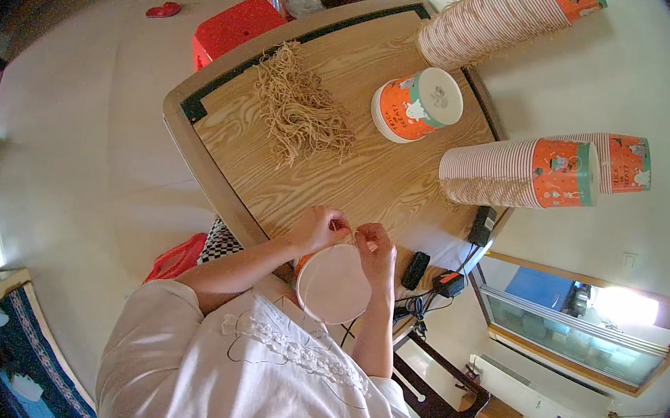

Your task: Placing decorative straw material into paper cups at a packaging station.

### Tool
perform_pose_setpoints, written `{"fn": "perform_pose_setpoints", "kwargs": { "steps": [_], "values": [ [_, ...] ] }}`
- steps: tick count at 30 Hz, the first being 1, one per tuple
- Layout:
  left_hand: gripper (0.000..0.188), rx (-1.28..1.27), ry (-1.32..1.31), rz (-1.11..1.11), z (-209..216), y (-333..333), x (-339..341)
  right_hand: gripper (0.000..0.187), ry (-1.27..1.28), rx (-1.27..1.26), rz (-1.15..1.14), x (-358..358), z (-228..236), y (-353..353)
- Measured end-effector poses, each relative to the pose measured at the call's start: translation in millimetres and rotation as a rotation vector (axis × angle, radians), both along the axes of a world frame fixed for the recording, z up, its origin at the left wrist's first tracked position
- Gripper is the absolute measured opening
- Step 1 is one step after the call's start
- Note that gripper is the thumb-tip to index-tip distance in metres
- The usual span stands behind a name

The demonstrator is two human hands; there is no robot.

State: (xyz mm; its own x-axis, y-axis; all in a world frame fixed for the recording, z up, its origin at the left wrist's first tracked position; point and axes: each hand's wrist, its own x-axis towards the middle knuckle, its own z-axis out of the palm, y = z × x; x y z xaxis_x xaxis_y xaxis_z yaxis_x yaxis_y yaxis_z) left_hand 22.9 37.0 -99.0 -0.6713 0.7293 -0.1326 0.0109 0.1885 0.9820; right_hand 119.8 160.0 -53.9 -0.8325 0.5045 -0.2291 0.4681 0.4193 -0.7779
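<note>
My left hand point(318, 228) and my right hand point(374, 250) meet at the far rim of a paper cup point(335, 284) that I hold close to my body, its pale open mouth facing me. Both hands pinch a thin tan string handle point(347, 228) at the cup's rim. Further off on the wooden table point(371, 180) lies a loose pile of tan string handles point(300, 111). A short stack of orange and white paper cups point(416, 105) lies on its side beyond it.
Long stacks of nested paper cups lie at the table's far edge point(494, 18) and right side point(530, 174). A red plastic stool point(231, 28) stands left of the table. Black chargers and cables point(433, 281) lie at the near right corner.
</note>
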Motion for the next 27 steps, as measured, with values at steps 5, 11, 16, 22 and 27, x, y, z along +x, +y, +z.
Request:
{"fn": "perform_pose_setpoints", "kwargs": {
  "steps": [5,11,16,22,27],
  "values": [
    [0.016,-0.079,-0.002,-0.072,-2.5,0.2,-2.3,0.007,0.142,0.304,0.103,-6.2,11.8,-2.5],
    [0.018,-0.120,-0.026,-0.082,4.5,0.4,-4.2,0.008,0.150,0.445,0.208,-6.4,11.2,-1.4],
    [0.019,-0.126,-0.047,-0.083,10.4,-1.1,-3.9,0.008,0.172,0.460,0.241,-7.2,11.5,-0.7],
    [0.017,-0.112,-0.051,-0.071,12.9,-0.7,-3.8,0.008,0.144,0.481,0.252,-5.2,8.9,1.2],
    [0.016,-0.094,-0.074,-0.075,12.0,-0.2,-3.7,0.007,0.168,0.492,0.256,-5.1,6.7,1.9]
  ]
}}
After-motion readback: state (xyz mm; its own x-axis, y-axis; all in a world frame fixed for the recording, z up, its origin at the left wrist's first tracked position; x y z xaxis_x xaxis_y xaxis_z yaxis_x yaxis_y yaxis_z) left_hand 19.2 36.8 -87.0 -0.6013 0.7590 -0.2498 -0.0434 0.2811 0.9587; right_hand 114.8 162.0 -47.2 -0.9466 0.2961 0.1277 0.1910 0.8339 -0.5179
